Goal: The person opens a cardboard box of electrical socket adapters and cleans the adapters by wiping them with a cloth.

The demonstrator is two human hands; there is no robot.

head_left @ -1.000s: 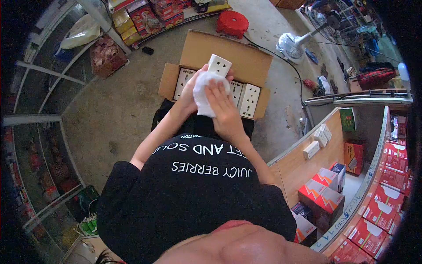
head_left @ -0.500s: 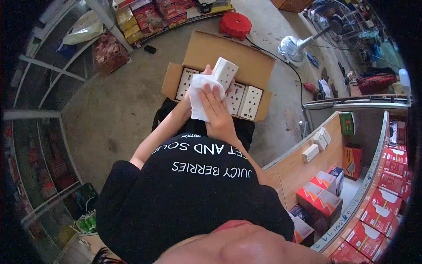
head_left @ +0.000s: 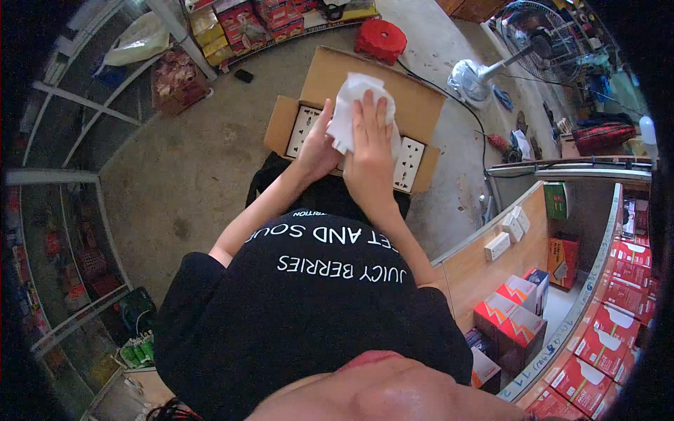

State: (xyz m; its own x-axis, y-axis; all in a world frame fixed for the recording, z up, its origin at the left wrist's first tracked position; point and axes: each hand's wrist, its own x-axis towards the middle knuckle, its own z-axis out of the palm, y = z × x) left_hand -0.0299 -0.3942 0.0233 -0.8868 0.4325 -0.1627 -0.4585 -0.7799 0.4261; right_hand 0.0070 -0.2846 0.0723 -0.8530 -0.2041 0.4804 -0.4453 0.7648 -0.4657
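A white cloth or tissue (head_left: 353,98) is pressed under the extended fingers of my right hand (head_left: 371,151), above the open cardboard box. To its left, my left hand (head_left: 319,156) has its thumb up along the cloth's edge, and its other fingers are hidden. The white socket block that this hand gripped a moment ago is now covered by the cloth. Inside the box (head_left: 330,70) more white socket blocks stand in a row: one at the left end (head_left: 303,130) and one at the right end (head_left: 408,165). My hands cover the middle ones.
A red round object (head_left: 380,41) lies on the floor behind the box, with a black cable running right. A standing fan (head_left: 537,45) is at the upper right. Socket blocks (head_left: 498,246) sit on the wooden panel (head_left: 467,259). Glass shelving is on the left; red boxes (head_left: 604,340) are at the right.
My right hand and the cloth have moved up and slightly right, covering the socket block seen before. My left hand has shifted slightly, with its thumb now in sight.
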